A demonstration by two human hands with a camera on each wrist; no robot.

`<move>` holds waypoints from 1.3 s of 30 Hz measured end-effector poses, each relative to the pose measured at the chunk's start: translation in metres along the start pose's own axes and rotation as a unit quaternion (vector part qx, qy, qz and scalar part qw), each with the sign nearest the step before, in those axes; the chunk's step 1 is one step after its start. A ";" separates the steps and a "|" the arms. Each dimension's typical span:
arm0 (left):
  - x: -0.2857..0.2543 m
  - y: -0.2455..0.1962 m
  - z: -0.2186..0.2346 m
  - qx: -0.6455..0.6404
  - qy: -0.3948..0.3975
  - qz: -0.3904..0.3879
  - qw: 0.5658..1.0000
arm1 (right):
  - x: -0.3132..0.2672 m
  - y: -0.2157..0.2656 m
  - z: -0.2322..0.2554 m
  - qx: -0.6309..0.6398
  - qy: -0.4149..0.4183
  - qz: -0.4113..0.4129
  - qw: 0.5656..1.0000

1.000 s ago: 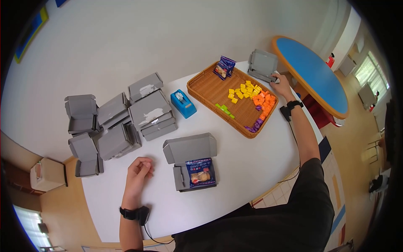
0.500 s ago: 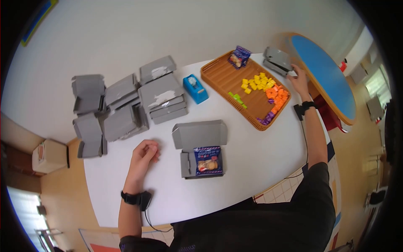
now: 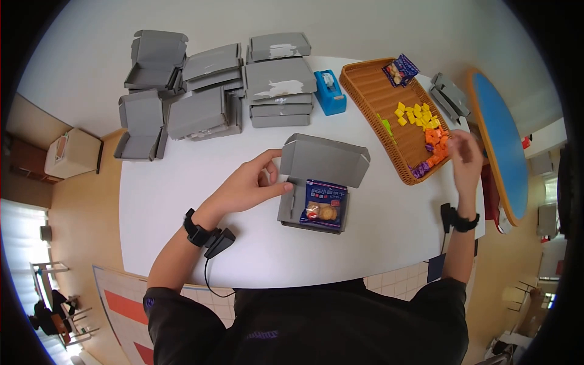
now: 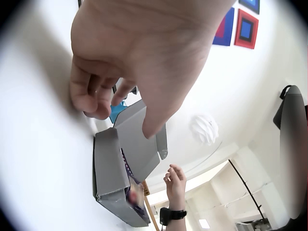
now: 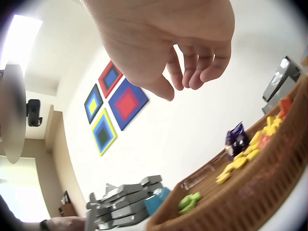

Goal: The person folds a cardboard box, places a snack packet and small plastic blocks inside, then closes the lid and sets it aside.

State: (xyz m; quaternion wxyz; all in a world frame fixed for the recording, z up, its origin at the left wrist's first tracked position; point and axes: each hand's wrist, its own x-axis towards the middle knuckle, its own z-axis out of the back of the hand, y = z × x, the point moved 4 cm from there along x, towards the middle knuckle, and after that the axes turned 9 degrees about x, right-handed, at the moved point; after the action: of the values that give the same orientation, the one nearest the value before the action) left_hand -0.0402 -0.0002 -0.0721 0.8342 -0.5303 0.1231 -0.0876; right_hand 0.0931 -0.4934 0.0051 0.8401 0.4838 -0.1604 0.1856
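Observation:
An open grey cardboard box point(image 3: 286, 210) stands in front of me, its lid point(image 3: 322, 159) raised on the far side. Inside lies a dark blue packet of biscuits point(image 3: 325, 204). My left hand point(image 3: 249, 182) is at the box's left side, forefinger by the lid's edge and thumb near the left wall; in the left wrist view the thumb overlaps the lid. My right hand point(image 3: 465, 161) is raised beside the near right end of a wicker tray point(image 3: 380, 143). Its fingers point(image 5: 211, 67) are loosely bent, with nothing in them.
Yellow point(image 3: 417, 114), orange and purple wrapped pieces and another biscuit packet point(image 3: 400, 70) lie in the tray. Behind it is a grey box point(image 3: 449, 97), near a blue round table point(image 3: 502, 146). Grey boxes point(image 3: 280, 79) are stacked at the back left, next to a blue tape dispenser point(image 3: 330, 92).
My right hand has left the grey box at the far right and come back toward me. My left hand has moved right, from the table to the open box. The head view has shifted.

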 end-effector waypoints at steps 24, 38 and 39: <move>0.011 0.028 -0.001 -0.082 0.018 0.071 0.994 | -0.078 0.059 -0.179 0.300 0.339 -0.273 0.849; 0.006 0.020 -0.001 -0.071 0.040 -0.002 0.997 | -0.071 0.082 -0.172 0.179 0.422 -0.146 0.877; 0.008 0.022 -0.003 -0.039 0.028 -0.027 0.998 | -0.071 0.093 -0.173 0.160 0.422 -0.105 0.886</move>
State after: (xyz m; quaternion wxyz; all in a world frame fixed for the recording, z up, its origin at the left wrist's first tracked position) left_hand -0.0328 0.0046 -0.0945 0.8065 -0.5630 0.1350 -0.1196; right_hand 0.0033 -0.3109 -0.0398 0.7539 0.5020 0.2934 0.3059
